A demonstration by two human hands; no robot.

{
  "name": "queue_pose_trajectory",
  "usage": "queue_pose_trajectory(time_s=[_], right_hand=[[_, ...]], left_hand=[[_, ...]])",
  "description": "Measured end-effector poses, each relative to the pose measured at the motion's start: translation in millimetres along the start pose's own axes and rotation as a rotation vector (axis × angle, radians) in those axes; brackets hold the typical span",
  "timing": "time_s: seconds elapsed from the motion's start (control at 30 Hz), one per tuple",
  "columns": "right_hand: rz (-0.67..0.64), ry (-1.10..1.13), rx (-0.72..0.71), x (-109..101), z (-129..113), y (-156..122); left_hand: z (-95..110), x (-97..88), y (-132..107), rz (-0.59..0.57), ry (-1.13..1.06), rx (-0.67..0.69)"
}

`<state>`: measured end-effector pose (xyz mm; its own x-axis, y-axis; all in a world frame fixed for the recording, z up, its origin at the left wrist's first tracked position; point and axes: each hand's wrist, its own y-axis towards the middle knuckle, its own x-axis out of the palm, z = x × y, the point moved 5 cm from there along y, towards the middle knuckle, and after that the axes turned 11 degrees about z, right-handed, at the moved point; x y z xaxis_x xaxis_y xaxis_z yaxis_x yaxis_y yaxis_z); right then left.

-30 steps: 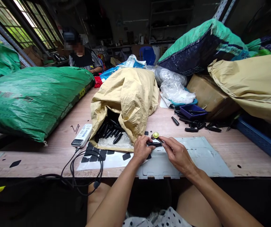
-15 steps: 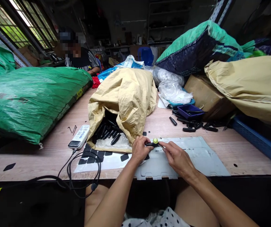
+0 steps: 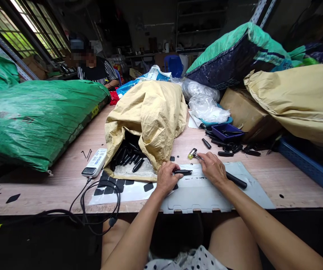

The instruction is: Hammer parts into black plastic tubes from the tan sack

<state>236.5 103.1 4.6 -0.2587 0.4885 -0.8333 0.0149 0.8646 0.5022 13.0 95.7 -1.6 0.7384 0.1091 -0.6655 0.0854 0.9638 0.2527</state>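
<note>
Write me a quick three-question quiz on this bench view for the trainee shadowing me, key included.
1. What does the left hand hold?
A) a purple tray
B) a black pen-shaped piece
C) nothing

2. True or false: the hammer lies loose, with neither hand on it.

3. Fill in the color: the device beside the open tan sack is mainly ____.

Key:
1. B
2. False; the right hand grips the hammer.
3. white
</note>
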Motion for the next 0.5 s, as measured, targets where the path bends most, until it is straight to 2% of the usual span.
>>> queue_pose_trajectory(time_s=[0.13,0.2,0.23,0.27,0.3,0.33,0.37,0.4,0.43,0.5], right_hand=[[0.055,-0.121,-0.029,5.1,-6.3,-4.6],[0.049,-0.132,-0.035,4.7,-8.1,-4.5],[0.042,-0.131,-0.035,4.5,-8.5,-4.2],[0.036,-0.131,-0.037,4.4,-8.7,-3.9],[0.033,-0.134,-0.038,4.3,-8.7,-3.8],[0.036,-0.141,-0.038,4.2,-8.6,-3.8],[0.041,-0.151,-0.038,4.2,-8.5,-4.0],[0.046,-0.161,-0.041,4.3,-8.5,-4.2],[0.051,-0.168,-0.045,4.5,-8.6,-4.5],[0.055,-0.173,-0.051,4.8,-8.8,-4.7]], left_hand=[[13.1,-9.3,-2.4,0.000,-0.044,0.054],[25.5,-18.1,-19.6,-0.003,-0.119,0.066],[32.5,-20.5,-34.9,-0.050,-0.165,0.093],[39.0,-20.8,-54.6,-0.131,-0.209,0.137],[44.4,-17.7,-78.9,-0.268,-0.250,0.207],[48.5,-10.6,-108.5,-0.481,-0.278,0.326],[46.4,-3.4,-138.4,-0.665,-0.273,0.415],[36.3,3.6,-162.2,-0.758,-0.243,0.411],[20.0,11.8,-180.2,-0.805,-0.198,0.331],[-25.1,29.3,-201.6,-0.830,-0.050,0.025]])
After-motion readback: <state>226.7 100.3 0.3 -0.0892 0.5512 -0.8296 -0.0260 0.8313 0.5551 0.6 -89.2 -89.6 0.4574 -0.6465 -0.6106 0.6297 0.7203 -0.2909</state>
